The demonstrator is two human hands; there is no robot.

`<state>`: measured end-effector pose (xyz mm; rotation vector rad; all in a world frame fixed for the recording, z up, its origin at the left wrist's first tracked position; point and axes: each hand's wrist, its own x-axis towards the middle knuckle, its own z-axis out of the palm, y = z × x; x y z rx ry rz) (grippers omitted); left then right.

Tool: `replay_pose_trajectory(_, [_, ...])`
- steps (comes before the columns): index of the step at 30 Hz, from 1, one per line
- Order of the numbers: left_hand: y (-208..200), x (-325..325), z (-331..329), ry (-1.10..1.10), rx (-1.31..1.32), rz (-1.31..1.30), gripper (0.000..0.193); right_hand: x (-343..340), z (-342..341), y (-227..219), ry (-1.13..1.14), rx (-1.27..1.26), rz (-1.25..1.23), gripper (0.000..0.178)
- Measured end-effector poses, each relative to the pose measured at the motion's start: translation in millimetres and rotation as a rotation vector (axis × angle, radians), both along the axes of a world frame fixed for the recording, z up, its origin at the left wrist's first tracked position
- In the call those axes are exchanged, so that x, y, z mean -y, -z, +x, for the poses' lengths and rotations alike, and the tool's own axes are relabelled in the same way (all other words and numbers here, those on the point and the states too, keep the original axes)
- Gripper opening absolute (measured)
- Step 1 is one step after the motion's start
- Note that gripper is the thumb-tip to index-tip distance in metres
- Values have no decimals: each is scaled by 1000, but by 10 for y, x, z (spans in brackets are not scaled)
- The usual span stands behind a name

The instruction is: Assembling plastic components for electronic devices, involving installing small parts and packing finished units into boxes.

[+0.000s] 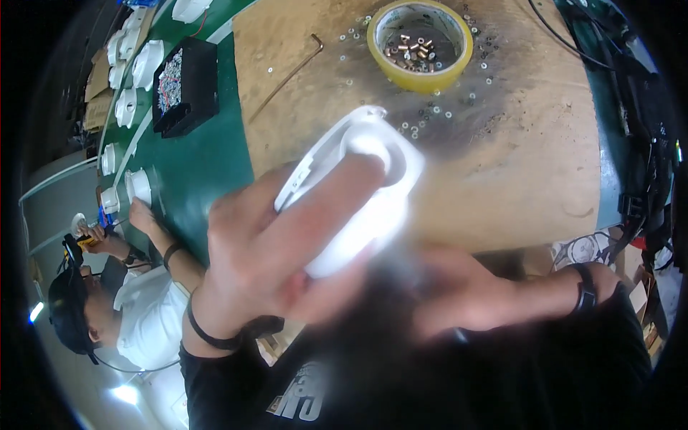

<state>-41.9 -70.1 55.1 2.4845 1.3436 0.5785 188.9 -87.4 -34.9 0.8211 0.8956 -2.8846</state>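
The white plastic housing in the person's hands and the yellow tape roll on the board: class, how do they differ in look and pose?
The white plastic housing is held up off the board in the left hand, tilted and blurred; the yellow tape roll lies flat on the brown board, sharp. The housing is white and elongated; the roll is a yellow ring with small metal parts inside. Both have rounded outlines.
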Motion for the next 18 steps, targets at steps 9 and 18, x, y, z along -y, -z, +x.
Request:
replay_pose_trajectory(9, [-40, -67, -8, 35, -34, -29, 54, -8, 9, 14, 11, -78, -132, 30])
replay_pose_trajectory(18, [-17, -98, -62, 46, -31, -50, 53, -61, -5, 30, -24, -110, -184, 33])
